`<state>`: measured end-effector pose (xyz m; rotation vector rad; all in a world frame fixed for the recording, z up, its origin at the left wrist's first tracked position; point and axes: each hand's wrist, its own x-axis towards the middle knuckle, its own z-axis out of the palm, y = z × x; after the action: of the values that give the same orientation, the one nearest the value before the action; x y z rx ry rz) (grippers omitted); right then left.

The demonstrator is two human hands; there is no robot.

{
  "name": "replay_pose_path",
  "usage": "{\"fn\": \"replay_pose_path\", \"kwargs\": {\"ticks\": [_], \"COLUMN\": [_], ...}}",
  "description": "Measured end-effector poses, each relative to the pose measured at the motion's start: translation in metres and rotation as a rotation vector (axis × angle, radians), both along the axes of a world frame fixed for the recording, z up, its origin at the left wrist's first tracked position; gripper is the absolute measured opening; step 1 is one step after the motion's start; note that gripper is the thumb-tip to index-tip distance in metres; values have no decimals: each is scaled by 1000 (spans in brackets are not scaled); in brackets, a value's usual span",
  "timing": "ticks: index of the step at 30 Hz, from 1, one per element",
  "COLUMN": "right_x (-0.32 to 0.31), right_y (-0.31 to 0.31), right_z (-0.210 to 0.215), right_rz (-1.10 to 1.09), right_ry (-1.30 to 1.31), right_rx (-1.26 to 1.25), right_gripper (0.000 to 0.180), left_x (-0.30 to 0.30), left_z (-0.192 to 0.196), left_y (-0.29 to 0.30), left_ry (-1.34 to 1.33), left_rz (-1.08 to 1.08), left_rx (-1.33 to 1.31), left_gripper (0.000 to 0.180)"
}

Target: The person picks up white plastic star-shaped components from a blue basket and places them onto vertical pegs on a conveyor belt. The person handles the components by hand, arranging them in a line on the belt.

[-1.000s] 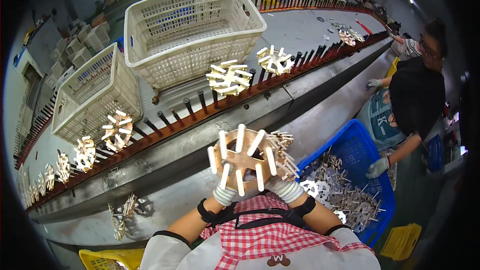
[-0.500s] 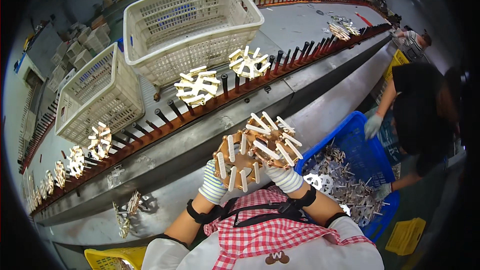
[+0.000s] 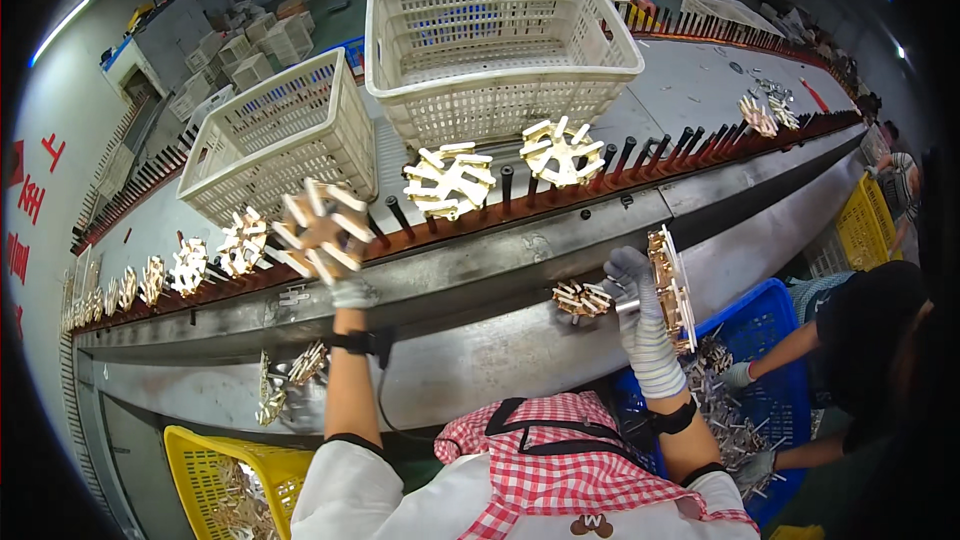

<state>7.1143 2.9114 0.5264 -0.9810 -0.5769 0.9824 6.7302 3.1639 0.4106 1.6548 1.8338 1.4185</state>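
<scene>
My left hand (image 3: 352,294), in a striped glove, is raised to the peg row and grips a round copper-coloured metal casting with pale bars (image 3: 322,230). That casting is blurred by motion. My right hand (image 3: 640,315), gloved with a grey palm, is lifted over the metal trough. Against its fingers a second spoked casting (image 3: 672,290) stands nearly edge-on. Left of that hand, a smaller-looking casting (image 3: 580,300) lies on the sloping metal. Similar castings (image 3: 449,180) sit on the pegs beyond my hands.
White crates (image 3: 500,80) stand on the table behind the pegs (image 3: 507,185). A blue basket (image 3: 765,340) full of castings is at right, with a co-worker's gloved hands (image 3: 738,374) in it. A yellow basket (image 3: 215,470) stands lower left. Castings (image 3: 290,375) lie in the trough.
My hands have moved apart. The left has gone left and up to the pegs with one casting; the right has moved right with another. A casting now lies on the trough between them.
</scene>
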Motion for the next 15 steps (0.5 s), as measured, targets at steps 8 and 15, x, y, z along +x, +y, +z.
{"fn": "replay_pose_path", "kwargs": {"ticks": [8,15], "right_x": [72,104], "right_y": [-21,-11], "right_z": [-70,-80], "right_rz": [-44,53], "right_ry": [-176,-46], "right_rx": [-162,-151], "right_gripper": [38,37], "left_x": [-53,-95], "left_z": [-68,-76], "left_y": [81,74], "left_ry": [772,931], "left_rz": [200,195], "left_rx": [-410,-460], "left_gripper": [58,61]}}
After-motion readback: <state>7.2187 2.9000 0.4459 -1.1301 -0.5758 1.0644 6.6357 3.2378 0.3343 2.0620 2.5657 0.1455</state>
